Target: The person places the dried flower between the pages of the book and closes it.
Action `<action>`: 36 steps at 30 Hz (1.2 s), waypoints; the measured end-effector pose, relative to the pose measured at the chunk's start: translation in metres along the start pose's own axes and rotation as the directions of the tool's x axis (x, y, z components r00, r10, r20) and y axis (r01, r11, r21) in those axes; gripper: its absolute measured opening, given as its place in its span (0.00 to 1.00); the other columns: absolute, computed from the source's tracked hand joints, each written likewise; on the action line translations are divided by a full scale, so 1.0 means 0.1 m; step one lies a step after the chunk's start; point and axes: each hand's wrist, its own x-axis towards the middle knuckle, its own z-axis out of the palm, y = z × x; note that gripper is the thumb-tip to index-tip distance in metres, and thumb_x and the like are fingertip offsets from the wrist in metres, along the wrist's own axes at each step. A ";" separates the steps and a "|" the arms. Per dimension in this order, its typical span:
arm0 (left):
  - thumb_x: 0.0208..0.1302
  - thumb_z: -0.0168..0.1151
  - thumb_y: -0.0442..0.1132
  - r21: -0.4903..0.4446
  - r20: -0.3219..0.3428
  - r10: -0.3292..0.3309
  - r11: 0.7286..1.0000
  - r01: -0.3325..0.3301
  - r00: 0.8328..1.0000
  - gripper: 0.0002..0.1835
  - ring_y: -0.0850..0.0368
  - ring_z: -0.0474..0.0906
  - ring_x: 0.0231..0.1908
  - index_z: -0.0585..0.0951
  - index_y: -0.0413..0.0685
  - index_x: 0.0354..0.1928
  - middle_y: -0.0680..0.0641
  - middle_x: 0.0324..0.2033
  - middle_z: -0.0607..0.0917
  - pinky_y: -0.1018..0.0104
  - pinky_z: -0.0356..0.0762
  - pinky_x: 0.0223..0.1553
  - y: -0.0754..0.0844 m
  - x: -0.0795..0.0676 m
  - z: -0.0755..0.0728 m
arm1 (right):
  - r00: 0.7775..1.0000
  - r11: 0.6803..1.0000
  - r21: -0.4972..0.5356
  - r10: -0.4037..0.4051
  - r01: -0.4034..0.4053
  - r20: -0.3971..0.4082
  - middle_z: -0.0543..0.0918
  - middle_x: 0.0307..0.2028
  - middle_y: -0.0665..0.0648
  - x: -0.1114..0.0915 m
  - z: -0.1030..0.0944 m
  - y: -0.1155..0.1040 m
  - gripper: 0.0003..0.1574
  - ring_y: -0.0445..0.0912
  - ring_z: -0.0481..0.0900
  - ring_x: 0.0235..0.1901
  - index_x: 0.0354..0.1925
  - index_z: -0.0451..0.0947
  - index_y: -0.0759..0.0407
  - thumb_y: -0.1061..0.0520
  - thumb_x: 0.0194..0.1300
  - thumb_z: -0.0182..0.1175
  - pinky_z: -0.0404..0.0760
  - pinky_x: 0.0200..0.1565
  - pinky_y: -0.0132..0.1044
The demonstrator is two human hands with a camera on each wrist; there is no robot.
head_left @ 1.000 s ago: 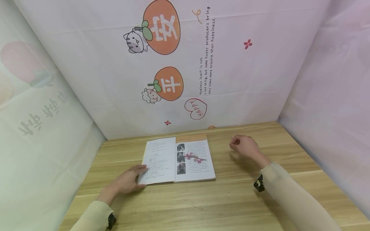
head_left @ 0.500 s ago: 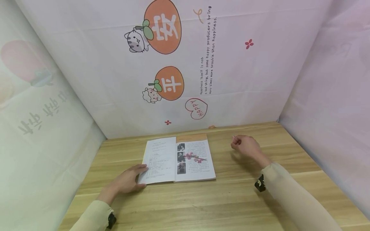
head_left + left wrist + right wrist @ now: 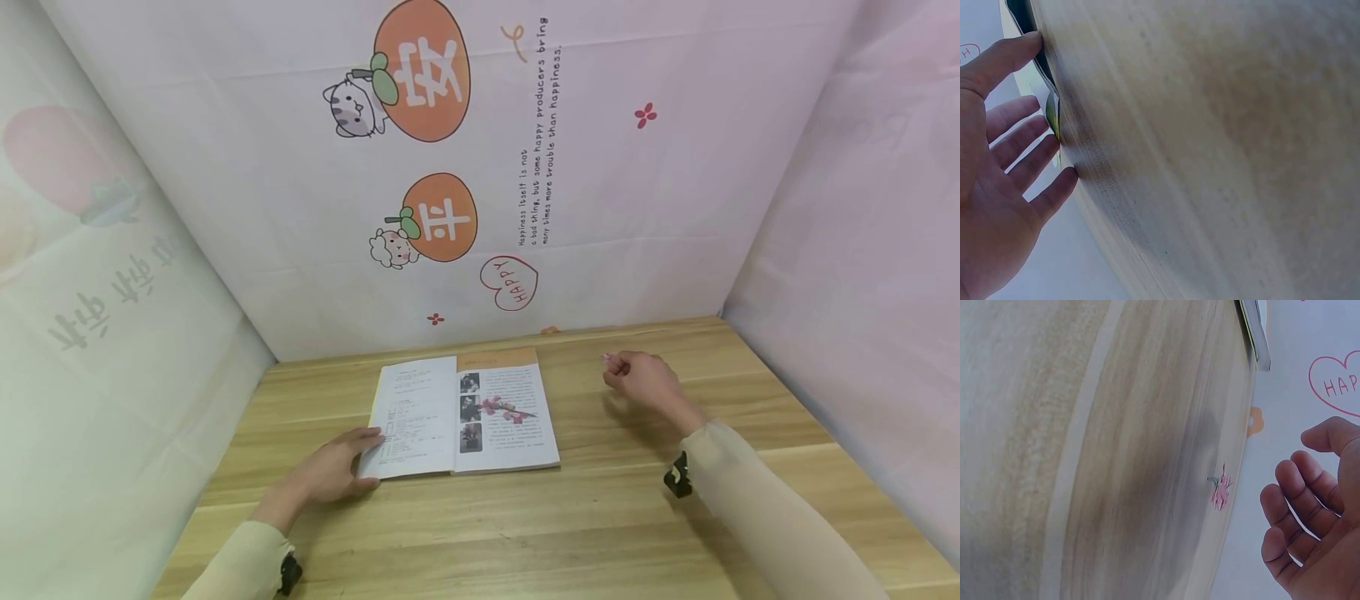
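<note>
An open book (image 3: 412,417) lies on the wooden table. A sprig of pink blossom (image 3: 506,409) shows across its right page; whether it is printed or laid on top I cannot tell. The left hand (image 3: 333,468) touches the book's near left corner, fingers at the left edge and thumb at the near edge; in the left wrist view its fingers (image 3: 1032,164) are extended. Right of the book, the right hand (image 3: 643,382) hovers with loosely curled fingers. A small pink flower-like piece with a greenish tip (image 3: 1220,494) lies on the table, apart from that hand.
The wooden table (image 3: 487,542) meets a white printed cloth (image 3: 637,208) at the back. More cloth hangs at the left (image 3: 127,333) and right (image 3: 847,292) sides. Black wrist mounts show at both cuffs.
The right hand has shifted slightly to the right, so more of the small pink piece shows beyond its fingertips. The left hand and the book have stayed put.
</note>
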 end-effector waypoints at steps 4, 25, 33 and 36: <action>0.58 0.72 0.53 0.007 -0.001 0.002 1.000 -0.002 1.000 0.39 0.40 0.64 0.72 0.72 0.48 0.70 0.43 0.73 0.68 0.44 0.65 0.72 0.00 0.00 0.00 | 1.000 1.000 0.001 0.003 -0.003 0.010 0.85 0.30 0.48 0.00 -0.02 0.01 0.10 0.47 0.79 0.32 0.30 0.81 0.49 0.48 0.66 0.60 0.72 0.31 0.37; 0.58 0.72 0.53 0.014 -0.006 0.002 1.000 -0.001 1.000 0.40 0.40 0.64 0.72 0.71 0.48 0.70 0.44 0.73 0.68 0.45 0.65 0.72 -0.01 -0.01 0.01 | 0.998 0.999 -0.012 0.032 -0.031 0.047 0.83 0.27 0.49 -0.01 -0.01 0.10 0.12 0.47 0.77 0.28 0.29 0.79 0.48 0.46 0.67 0.59 0.69 0.27 0.36; 0.58 0.73 0.52 -0.017 -0.006 -0.007 1.000 0.006 1.000 0.39 0.41 0.65 0.72 0.72 0.49 0.70 0.45 0.73 0.68 0.45 0.66 0.72 0.00 0.00 0.00 | 0.997 0.999 -0.028 0.033 -0.031 0.065 0.85 0.31 0.51 -0.01 -0.01 0.13 0.12 0.48 0.78 0.30 0.32 0.81 0.50 0.47 0.67 0.58 0.72 0.29 0.37; 0.58 0.73 0.52 -0.022 -0.009 -0.004 1.000 0.004 1.000 0.39 0.41 0.65 0.72 0.72 0.48 0.70 0.44 0.73 0.68 0.45 0.66 0.72 0.00 0.00 0.01 | 0.997 0.999 -0.030 0.035 -0.033 0.070 0.86 0.31 0.51 0.00 -0.01 0.14 0.11 0.48 0.79 0.30 0.33 0.81 0.50 0.47 0.67 0.58 0.73 0.29 0.37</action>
